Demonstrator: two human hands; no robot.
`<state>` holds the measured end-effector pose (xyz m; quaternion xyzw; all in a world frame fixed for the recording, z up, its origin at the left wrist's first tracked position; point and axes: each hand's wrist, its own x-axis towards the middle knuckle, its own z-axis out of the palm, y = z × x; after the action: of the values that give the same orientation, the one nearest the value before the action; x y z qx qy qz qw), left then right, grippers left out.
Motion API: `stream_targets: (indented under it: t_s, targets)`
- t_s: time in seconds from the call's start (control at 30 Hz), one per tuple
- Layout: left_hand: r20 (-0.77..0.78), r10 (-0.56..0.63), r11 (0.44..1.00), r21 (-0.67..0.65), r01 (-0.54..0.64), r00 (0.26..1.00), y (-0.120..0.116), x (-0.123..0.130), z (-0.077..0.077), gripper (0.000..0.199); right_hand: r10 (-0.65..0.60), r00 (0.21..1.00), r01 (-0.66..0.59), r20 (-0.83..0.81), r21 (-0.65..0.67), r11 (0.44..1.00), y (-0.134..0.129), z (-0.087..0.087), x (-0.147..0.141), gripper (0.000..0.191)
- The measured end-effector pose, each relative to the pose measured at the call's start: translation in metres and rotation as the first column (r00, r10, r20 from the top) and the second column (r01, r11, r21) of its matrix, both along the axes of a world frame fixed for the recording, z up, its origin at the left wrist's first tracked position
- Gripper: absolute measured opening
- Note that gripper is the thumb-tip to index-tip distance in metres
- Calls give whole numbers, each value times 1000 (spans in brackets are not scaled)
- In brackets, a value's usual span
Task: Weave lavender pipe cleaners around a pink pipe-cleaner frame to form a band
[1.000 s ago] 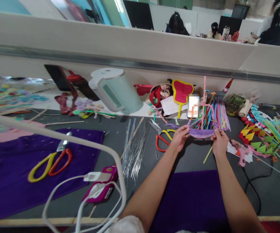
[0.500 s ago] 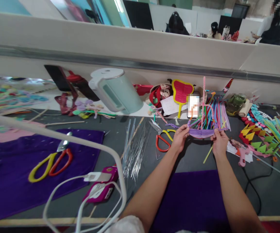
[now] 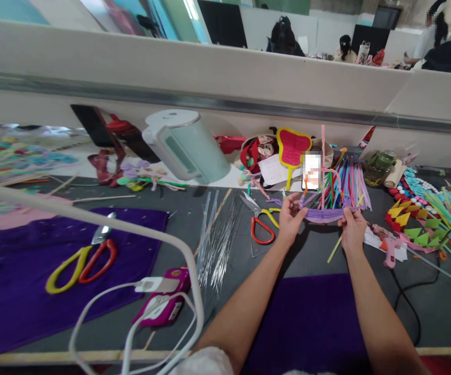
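Note:
Between my hands is a boat-shaped purple pipe-cleaner piece [image 3: 324, 215], with a pink pipe cleaner [image 3: 323, 151] standing upright from it and bent orange and pink stems rising at its ends. My left hand [image 3: 291, 216] pinches its left end between thumb and fingers, the other fingers partly spread. Closed on the right end is my right hand [image 3: 352, 225]. Just behind lies a bundle of multicoloured pipe cleaners [image 3: 352, 182]. Scissors [image 3: 263, 224] with one red and one yellow handle lie left of my left hand.
Silver wire-like strips [image 3: 223, 245] lie left of my arms. A pale green kettle [image 3: 190, 148] stands behind them. At right are a pink glue gun [image 3: 391, 251] with its cord, and a paper-like spiky crown [image 3: 416, 226]. A white cable [image 3: 150, 232] arches across the front left. People sit beyond the partition.
The purple piece and its upright pink stem have shifted slightly left. My left hand has turned and its fingers have spread somewhat; my right hand has moved slightly left with the piece.

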<state>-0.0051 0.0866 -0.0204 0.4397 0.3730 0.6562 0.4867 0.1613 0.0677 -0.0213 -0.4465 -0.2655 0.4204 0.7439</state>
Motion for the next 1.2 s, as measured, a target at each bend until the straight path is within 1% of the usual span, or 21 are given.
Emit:
stream_targets:
  t_s: [0.07,0.1,0.17,0.23,0.37,0.43,0.53,0.63,0.73,0.83,0.97,1.07,1.13,1.2]
  targets:
    - [-40,29,999,34,-28,999,-1,-1,1,56,3,1000,-3,9,-1,1000,0,0,0,33]
    - [-69,46,998,49,-42,997,-2,-1,1,55,2,1000,-2,15,-3,1000,0,-1,0,33]
    - [-147,74,995,82,-63,986,-4,-1,3,46,-5,1000,5,30,-11,1000,0,-1,0,34]
    - [-248,83,990,130,-52,965,-6,-2,5,36,-10,999,11,38,-16,1000,1,-1,1,34]
    - [-434,101,976,217,-4,895,-8,-2,7,34,-16,999,16,36,-20,1000,0,-1,1,33]
    - [-472,120,972,235,-6,873,-8,-2,6,31,-18,1000,19,23,-18,1000,0,0,1,33]
    - [-479,154,968,247,-35,864,-7,-1,4,23,-16,1000,16,-2,-5,1000,0,2,1,32]
    - [-475,196,963,258,-78,858,-6,-2,2,17,-12,1000,12,-5,-1,1000,-1,3,0,32]
    - [-447,218,964,238,-119,868,-4,-2,0,15,-7,1000,7,11,-9,1000,-1,3,0,32]
    - [-412,207,970,202,-132,887,-3,-3,0,15,-4,1000,4,15,-4,1000,-1,2,0,32]
    - [-360,167,981,156,-117,918,-4,-2,3,18,-9,1000,10,25,-10,1000,-1,2,0,33]
    - [-241,93,993,94,-72,966,-6,-1,5,32,-13,999,13,29,-17,1000,0,2,1,34]
    - [-110,44,999,36,-40,993,-5,0,4,43,-11,1000,11,18,-16,1000,0,2,2,34]
    - [22,7,999,-32,-6,1000,-3,1,1,48,-9,1000,9,1,-12,1000,0,2,3,34]
